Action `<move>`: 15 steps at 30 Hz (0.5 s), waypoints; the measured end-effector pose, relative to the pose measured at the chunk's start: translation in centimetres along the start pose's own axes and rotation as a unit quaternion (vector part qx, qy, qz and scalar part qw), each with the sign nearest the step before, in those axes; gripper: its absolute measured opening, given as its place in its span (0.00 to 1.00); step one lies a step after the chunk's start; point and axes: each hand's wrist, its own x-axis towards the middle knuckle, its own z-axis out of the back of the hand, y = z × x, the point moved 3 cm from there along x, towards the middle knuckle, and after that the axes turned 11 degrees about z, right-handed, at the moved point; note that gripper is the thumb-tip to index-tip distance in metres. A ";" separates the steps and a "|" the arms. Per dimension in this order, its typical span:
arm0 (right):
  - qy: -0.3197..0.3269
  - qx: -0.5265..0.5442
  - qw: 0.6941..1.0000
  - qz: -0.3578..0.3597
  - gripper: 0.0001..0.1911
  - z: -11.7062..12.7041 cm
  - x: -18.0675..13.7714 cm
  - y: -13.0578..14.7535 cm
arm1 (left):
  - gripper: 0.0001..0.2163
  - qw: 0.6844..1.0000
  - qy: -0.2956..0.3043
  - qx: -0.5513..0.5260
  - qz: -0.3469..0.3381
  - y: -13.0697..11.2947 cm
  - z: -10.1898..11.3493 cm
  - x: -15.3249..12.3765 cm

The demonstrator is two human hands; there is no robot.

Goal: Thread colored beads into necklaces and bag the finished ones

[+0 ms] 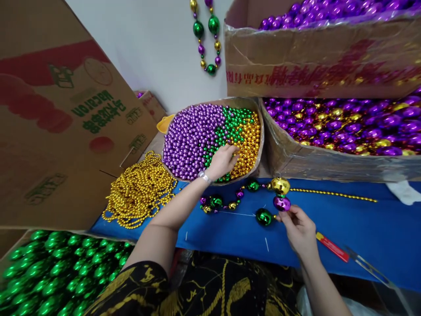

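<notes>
My left hand (222, 162) is over the gold part of a box (261, 151) of small beads. Its fingers look curved and a little apart, with no bead visible in them. Purple beads (194, 136), green beads (235, 123) and gold beads (248, 147) lie side by side in that box. My right hand (300, 226) pinches a partly strung bead necklace (264, 217) between a big green bead and a shiny purple bead (282, 203). A large gold bead (280, 186) sits just above the purple one. The rest of the strand curves left on the blue cloth (230, 239), with bare white string showing.
Gold bead strands (140, 188) are piled at left beside a tall carton (62, 123). Large green beads (66, 272) fill a box at lower left. Boxes of purple beads (362, 123) stand at right. A red-and-yellow cutter (332, 246) lies right of my right hand; a finished necklace (211, 69) hangs on the wall.
</notes>
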 end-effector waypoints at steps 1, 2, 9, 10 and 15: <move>-0.004 -0.001 1.000 0.002 0.10 0.1 0.0 0.2 | 0.08 0.993 0.014 0.113 0.014 0.9 0.1 1.0; -0.005 -0.004 1.000 0.004 0.10 0.2 0.1 0.4 | 0.06 0.979 0.038 0.197 0.024 1.7 -0.1 1.7; 0.003 -0.021 1.000 0.020 0.10 0.4 0.2 1.2 | 0.05 0.955 0.075 0.287 0.017 2.7 -0.9 2.1; 0.003 -0.023 1.000 0.020 0.10 0.5 0.2 1.2 | 0.06 0.955 0.068 0.288 0.019 2.8 -0.6 2.2; 0.004 -0.032 0.999 0.033 0.09 0.6 0.3 1.2 | 0.13 0.948 -0.014 0.311 0.060 4.5 2.7 3.9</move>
